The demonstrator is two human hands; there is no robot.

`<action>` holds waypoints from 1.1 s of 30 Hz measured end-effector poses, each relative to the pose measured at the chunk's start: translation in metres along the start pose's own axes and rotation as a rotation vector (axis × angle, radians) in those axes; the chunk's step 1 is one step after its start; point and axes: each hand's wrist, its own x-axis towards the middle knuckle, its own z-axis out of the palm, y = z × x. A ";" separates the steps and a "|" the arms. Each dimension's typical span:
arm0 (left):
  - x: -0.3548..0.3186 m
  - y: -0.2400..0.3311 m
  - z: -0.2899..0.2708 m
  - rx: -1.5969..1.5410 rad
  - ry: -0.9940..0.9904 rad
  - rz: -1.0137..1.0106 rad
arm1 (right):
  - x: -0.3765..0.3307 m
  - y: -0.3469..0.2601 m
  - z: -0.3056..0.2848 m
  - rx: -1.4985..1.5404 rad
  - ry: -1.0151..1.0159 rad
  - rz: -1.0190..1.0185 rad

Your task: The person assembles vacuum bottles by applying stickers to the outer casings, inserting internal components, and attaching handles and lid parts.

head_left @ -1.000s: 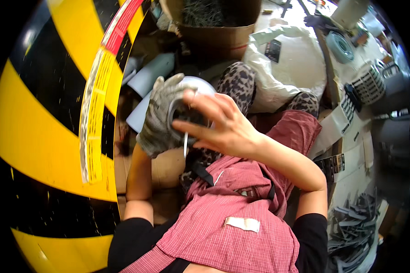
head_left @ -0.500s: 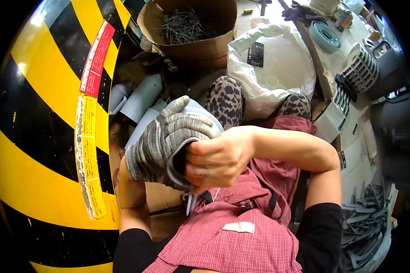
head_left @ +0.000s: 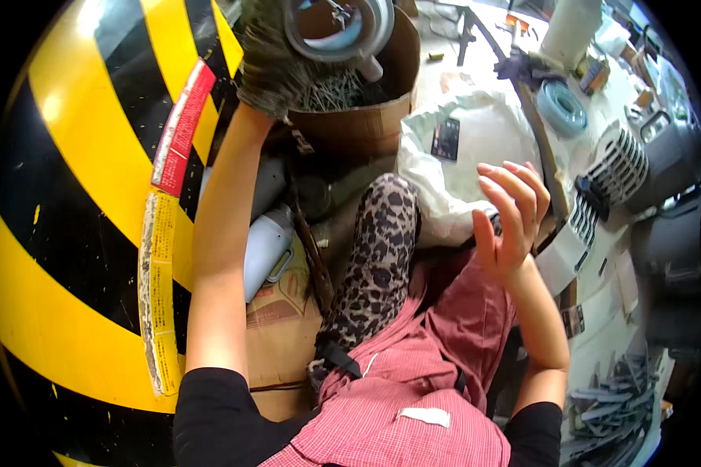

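At the top of the view, my left hand [head_left: 266, 66] wears a striped grey knit glove and grips a hollow grey plastic piece [head_left: 375, 40]. The piece has a round open mouth and a short stub at its lower side, and is held over a cardboard box [head_left: 358, 121] of thin dark scrap strips. Its far end is cut off by the picture edge. My bare right hand [head_left: 514, 222] is raised with fingers spread and holds nothing, in front of a white bag [head_left: 417, 167].
A phone [head_left: 445, 140] lies on the bag. Light grey plastic jugs [head_left: 265, 253] lie on the floor between my left arm and leg. A yellow-and-black striped panel [head_left: 78, 233] stands at left. The bench at right carries a blue ring [head_left: 561, 107] and grey strips [head_left: 615, 405].
My left hand has carried the grey plastic piece up and away, toward the cardboard box. My right hand has come off the piece, opened, and moved right.
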 end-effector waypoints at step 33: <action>-0.306 0.188 0.002 -0.440 -0.736 0.338 | -0.019 0.047 -0.030 0.698 -0.301 1.004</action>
